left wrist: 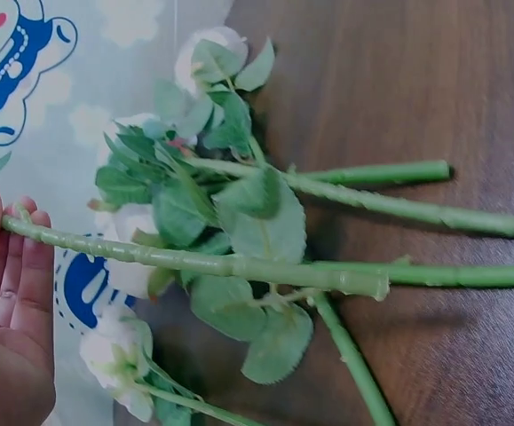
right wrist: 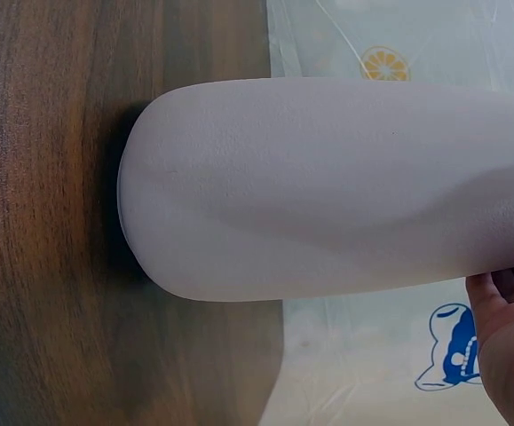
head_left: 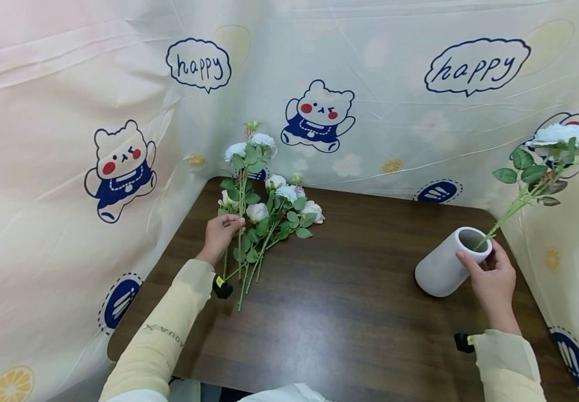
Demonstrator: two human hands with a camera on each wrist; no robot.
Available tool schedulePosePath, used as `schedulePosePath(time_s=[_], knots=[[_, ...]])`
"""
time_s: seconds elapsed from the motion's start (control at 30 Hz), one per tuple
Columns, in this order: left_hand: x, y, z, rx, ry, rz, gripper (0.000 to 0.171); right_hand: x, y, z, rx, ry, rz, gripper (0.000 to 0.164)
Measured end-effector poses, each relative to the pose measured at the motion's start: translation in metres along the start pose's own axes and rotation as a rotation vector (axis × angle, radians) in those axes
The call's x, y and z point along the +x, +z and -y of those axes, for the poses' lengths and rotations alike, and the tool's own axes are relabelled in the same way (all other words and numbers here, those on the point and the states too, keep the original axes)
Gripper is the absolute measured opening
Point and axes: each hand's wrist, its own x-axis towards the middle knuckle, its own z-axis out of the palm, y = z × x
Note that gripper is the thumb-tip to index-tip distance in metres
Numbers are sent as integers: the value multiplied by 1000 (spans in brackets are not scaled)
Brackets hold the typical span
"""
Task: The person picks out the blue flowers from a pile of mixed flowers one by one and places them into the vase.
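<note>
Two hands on my feed, and the left hand (head_left: 220,237) has the livelier job: its fingers (left wrist: 35,284) are pinching one green stem (left wrist: 194,260), whose lower end juts out free above its neighbours in the left wrist view. Across to the right hand (head_left: 494,279), and there the grasp is on the white vase (head_left: 440,268), thumb on the outer wall by the mouth, the other fingers partly hidden round the rim. One flower spray (head_left: 512,209) already sits in that vase, leaning well out to the right with its pale blooms high. Whether the vase itself stands perfectly upright, I can't tell. Back left, the loose flowers (head_left: 291,218) lie bunched on the dark worktop (head_left: 349,296), leaves overlapping, stems crossing toward me, and beyond it all hangs the printed cloth (head_left: 384,128).

My read: we're in the picking-out step, a second flower being singled from the bunch while the vase is steadied. From here the move calls for a clean lift so the leaves don't snag, a carry rightward, and that lower end lined up over the mouth beside the first stem.
</note>
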Motion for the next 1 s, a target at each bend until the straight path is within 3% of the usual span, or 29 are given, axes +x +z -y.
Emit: schedulePosePath(time_s=[0.27, 0.7, 1.0], knots=[[2, 7, -19, -145, 31, 46, 32, 0, -1, 1, -5, 9, -1, 72], [8, 24, -52, -202, 118, 89, 20, 0, -1, 3, -17, 16, -3, 71], [7, 37, -74, -289, 120, 174, 7, -1, -1, 4, -11, 7, -5, 71]])
